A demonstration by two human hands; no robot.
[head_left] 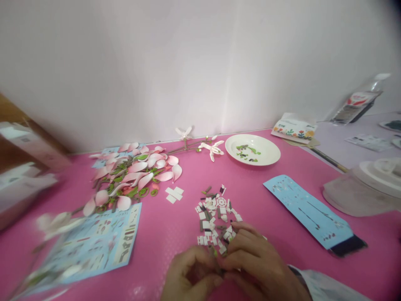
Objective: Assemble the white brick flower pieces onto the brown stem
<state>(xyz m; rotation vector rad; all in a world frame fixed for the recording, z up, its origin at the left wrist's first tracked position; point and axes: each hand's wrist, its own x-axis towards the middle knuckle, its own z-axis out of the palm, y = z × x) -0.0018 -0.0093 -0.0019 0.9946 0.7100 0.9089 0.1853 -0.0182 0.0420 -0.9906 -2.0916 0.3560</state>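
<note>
Low in the middle of the head view, my left hand [191, 274] and my right hand [252, 261] are close together. The left fingers are closed around a small brownish piece [216, 264] with a bit of green at its top. My right fingertips pinch at the same spot; how much of the piece they grip is blurred. Just beyond the hands lies a loose pile of small white, grey and black building pieces [214, 221]. Several flat white tiles [174, 194] rest left of that pile.
Pink petals and green parts [138, 175] are heaped at the left, by a blue instruction sheet [103, 238]. Built branches with white flowers [212, 149] lie behind. A white plate [272, 154] holds green pieces. A blue booklet [308, 209] and a clear bottle [357, 102] are at the right.
</note>
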